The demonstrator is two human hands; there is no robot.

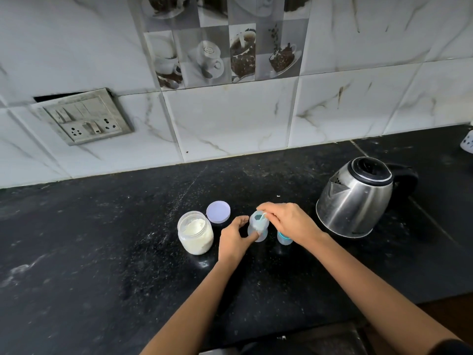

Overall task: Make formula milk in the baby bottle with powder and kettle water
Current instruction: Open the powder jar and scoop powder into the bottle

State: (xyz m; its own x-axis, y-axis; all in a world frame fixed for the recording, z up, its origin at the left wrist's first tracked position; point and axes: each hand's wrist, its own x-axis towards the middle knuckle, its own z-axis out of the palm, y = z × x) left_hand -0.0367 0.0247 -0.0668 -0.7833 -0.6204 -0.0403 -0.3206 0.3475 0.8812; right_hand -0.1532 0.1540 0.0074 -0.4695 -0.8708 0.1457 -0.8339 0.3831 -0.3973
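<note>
Now a scoop point(261, 217) is pinched by the right hand point(289, 224) over the bottle point(258, 233) gripped by the left hand point(234, 242); spills could be caused by off-centre tipping.

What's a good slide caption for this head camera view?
Left hand grips the baby bottle while the right hand holds a scoop over its mouth, open powder jar and kettle alongside.

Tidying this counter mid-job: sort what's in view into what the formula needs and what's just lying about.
For the job: baby bottle, scoop, powder jar, jar lid, bottle top, kettle.
Lying about: wall socket plate, white dotted object at the right edge.
</note>
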